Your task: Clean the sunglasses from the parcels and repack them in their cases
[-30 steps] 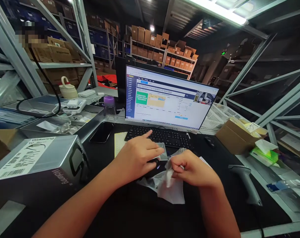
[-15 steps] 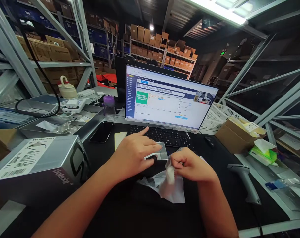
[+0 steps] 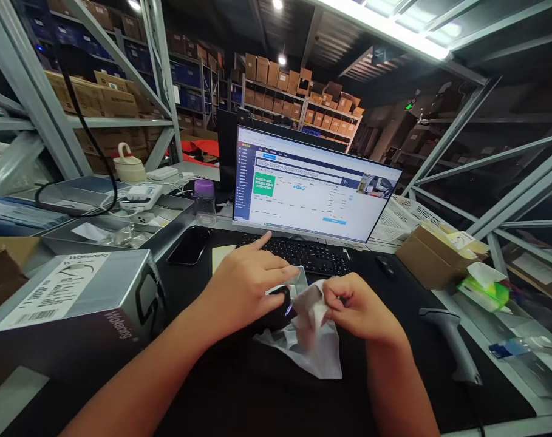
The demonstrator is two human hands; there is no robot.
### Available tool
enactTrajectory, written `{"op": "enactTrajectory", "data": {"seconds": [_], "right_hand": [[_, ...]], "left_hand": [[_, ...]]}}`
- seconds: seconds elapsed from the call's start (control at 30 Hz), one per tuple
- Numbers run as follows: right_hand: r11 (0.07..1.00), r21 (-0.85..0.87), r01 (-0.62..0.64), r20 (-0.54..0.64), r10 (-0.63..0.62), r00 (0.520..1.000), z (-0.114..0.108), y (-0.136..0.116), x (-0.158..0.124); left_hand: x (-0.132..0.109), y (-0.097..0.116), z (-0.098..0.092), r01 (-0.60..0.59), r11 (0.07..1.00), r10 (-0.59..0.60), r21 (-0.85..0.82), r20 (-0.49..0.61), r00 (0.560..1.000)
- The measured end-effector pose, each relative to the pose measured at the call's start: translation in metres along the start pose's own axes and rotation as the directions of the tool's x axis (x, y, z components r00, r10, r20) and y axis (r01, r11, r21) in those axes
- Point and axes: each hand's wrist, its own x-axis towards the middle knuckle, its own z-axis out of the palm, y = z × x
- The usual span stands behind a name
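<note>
The left hand (image 3: 243,282) pinches a black object (image 3: 283,295) beside a small open box (image 3: 302,277); a cardboard carton (image 3: 425,258) holds papers (image 3: 461,241). The right hand (image 3: 360,306) grips a white cloth (image 3: 310,306), nearer that object than before.

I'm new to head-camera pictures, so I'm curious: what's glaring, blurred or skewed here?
Head view: the tube light is washed out to white. Head view: the white wrap at the right hand is smeared, likely by motion. Head view: the monitor leans and a metal post slants, perhaps from camera tilt and a wide lens.
</note>
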Motion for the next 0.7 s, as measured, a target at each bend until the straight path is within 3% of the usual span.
{"op": "enactTrajectory", "data": {"seconds": [0.1, 0.17, 0.27, 0.37, 0.43, 0.53, 0.63, 0.7], "right_hand": [[0.994, -0.114, -0.008, -0.242, -0.02, 0.97, 0.024, -0.005, 0.008], [0.984, -0.176, 0.0, -0.289, -0.051, 0.956, 0.029, -0.004, 0.009], [0.989, -0.14, 0.048, -0.101, -0.062, 0.993, 0.01, 0.0, 0.003], [0.995, -0.042, 0.093, 0.153, -0.085, 0.985, -0.018, 0.004, -0.008], [0.996, 0.006, 0.088, 0.183, -0.088, 0.979, -0.022, 0.003, -0.012], [0.999, -0.023, 0.044, 0.01, -0.044, 0.999, 0.0, -0.006, -0.009], [0.994, -0.105, -0.025, -0.282, -0.006, 0.96, 0.027, -0.013, -0.001], [0.995, -0.097, -0.031, -0.308, 0.0, 0.951, 0.028, -0.012, 0.002]], "left_hand": [[0.001, 0.006, 0.012, -0.032, 0.997, 0.031, 0.07, 0.015, 0.999], [0.0, 0.007, 0.017, -0.032, 0.997, 0.033, 0.071, -0.014, 0.999], [-0.001, 0.005, 0.017, -0.002, 1.0, 0.001, -0.022, -0.03, 1.0], [-0.001, 0.004, 0.012, 0.03, 0.995, -0.033, -0.092, -0.034, 0.999], [-0.001, 0.006, 0.011, 0.038, 0.993, -0.043, -0.111, -0.042, 0.998], [0.0, 0.01, 0.015, 0.0, 0.994, -0.003, -0.112, -0.031, 1.0], [0.001, 0.013, 0.018, -0.029, 0.996, 0.024, -0.08, -0.064, 0.998], [0.001, 0.011, 0.016, -0.015, 0.998, 0.009, -0.066, -0.085, 0.996]]}}
